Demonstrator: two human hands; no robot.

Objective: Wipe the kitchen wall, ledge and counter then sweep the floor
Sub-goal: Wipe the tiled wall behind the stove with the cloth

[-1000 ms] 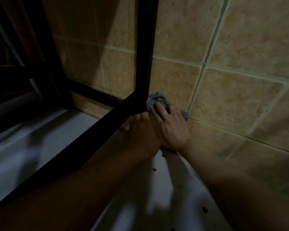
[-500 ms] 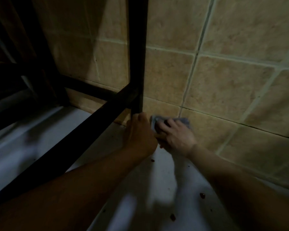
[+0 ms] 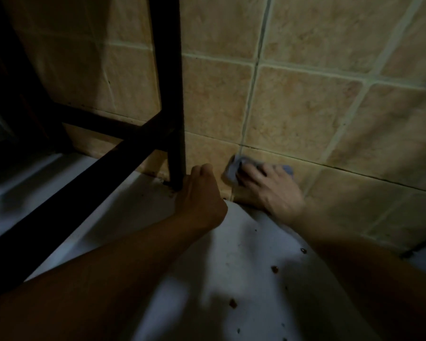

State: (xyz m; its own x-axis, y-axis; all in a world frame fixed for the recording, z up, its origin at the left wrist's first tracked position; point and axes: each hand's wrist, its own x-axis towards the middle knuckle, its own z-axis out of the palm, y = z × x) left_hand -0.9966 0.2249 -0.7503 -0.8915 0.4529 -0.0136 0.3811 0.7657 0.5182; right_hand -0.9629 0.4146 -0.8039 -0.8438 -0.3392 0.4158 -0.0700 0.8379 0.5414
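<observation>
Head camera looks down at a grey-blue cloth that lies against the tiled wall, low on the bottom row of tiles, just above the line where the wall meets the white counter. The right hand presses the cloth to the tile with its fingers spread and nearly straight on top of it; parts of the cloth show at the left of the fingertips and behind them on the right. The heel of this hand is close to the counter edge.

Just beside it, on the left, the left hand is at the foot of a black rack leg. Its fingers are curled toward the leg and touch it, but the dim light does not let me tell if they really grip it. Both forearms come in from the bottom of the picture.

Black bars of the same rack run to the left over the counter. Small dark brown spots are scattered on the white surface near the right forearm.
</observation>
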